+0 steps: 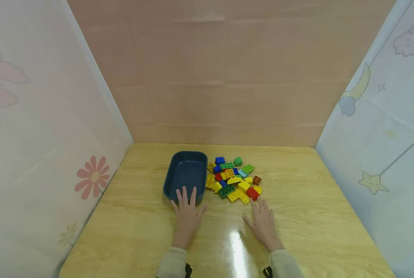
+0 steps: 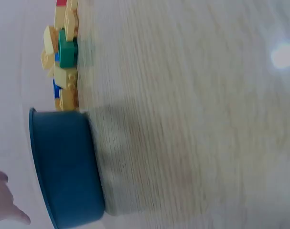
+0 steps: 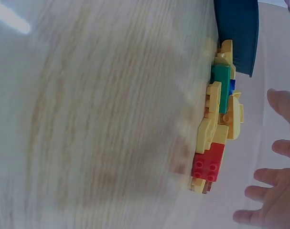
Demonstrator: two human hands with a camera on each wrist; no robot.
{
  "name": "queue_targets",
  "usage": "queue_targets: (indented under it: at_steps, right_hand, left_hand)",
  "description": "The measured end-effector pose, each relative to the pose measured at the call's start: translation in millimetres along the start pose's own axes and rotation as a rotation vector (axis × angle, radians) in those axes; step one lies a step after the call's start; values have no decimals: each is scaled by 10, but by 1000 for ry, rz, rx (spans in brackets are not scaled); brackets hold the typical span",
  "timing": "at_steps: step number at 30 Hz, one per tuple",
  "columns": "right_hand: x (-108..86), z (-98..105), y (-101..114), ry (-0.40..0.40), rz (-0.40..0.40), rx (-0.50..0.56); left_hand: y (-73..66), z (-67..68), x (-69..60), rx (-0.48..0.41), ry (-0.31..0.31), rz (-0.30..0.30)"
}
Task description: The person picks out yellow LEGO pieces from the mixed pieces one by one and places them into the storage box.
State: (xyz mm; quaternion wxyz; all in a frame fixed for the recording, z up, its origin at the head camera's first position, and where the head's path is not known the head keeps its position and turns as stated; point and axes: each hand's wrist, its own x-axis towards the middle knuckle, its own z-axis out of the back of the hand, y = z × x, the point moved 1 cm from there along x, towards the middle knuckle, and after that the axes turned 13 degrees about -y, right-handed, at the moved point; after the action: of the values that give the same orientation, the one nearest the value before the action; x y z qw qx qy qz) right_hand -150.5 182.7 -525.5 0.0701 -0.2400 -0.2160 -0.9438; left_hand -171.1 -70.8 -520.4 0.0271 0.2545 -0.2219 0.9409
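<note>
Two pale sleeves [image 1: 172, 263] lie nearest, at the bottom of the head view, and your bare hands extend from them over a wood-grain table [image 1: 307, 216]. Your left hand [image 1: 187, 217] has its fingers spread apart above the near end of a dark blue tray [image 1: 189, 173]; the left wrist view shows a gap between hand and rim. Your right hand [image 1: 263, 224] is likewise spread and holds nothing, in the air near a heap of toy bricks [image 1: 234, 180], with a red brick [image 1: 252, 193] close to its fingertips.

You have the tray left of centre and the heap just beside its right wall (whether they touch, you cannot tell).

By their look, the bricks are hard plastic: light, stiff, unlikely to break, perhaps a little slick on their smooth faces. Pinch one by two opposite sides, below the studs; bricks stacked on others may slide. The red one, at the heap's near right edge, seems easy to get at. The tray looks rigid and light as well, and might skid if knocked; its rim is your best hold.

For moving, your widest stretch of bare wood is right of the heap, with more left of the tray. A brown backdrop [image 1: 224, 77] closes the table's far edge, and the tray's raised wall calls for a lift over it.
</note>
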Motion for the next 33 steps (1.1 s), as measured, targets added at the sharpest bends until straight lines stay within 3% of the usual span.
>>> queue_targets:
  at_steps: [5, 12, 17, 20, 28, 33]
  right_hand:
    - [15, -56, -45, -10, 5, 56]
    - [58, -219, -116, 63, -25, 116]
    - [110, -313, -117, 128, -40, 134]
    - [140, -338, -122, 138, -38, 137]
    - [200, -367, -168, 148, -58, 116]
    - [242, -383, -179, 144, -52, 121]
  left_hand:
    - [196, 66, 130, -91, -136, 118]
    - [481, 160, 415, -237, -272, 320]
    - [706, 124, 563, -363, -242, 524]
    - [794, 74, 614, -423, -231, 617]
    - [889, -86, 636, -409, -185, 710]
    - [908, -176, 647, -414, -193, 751]
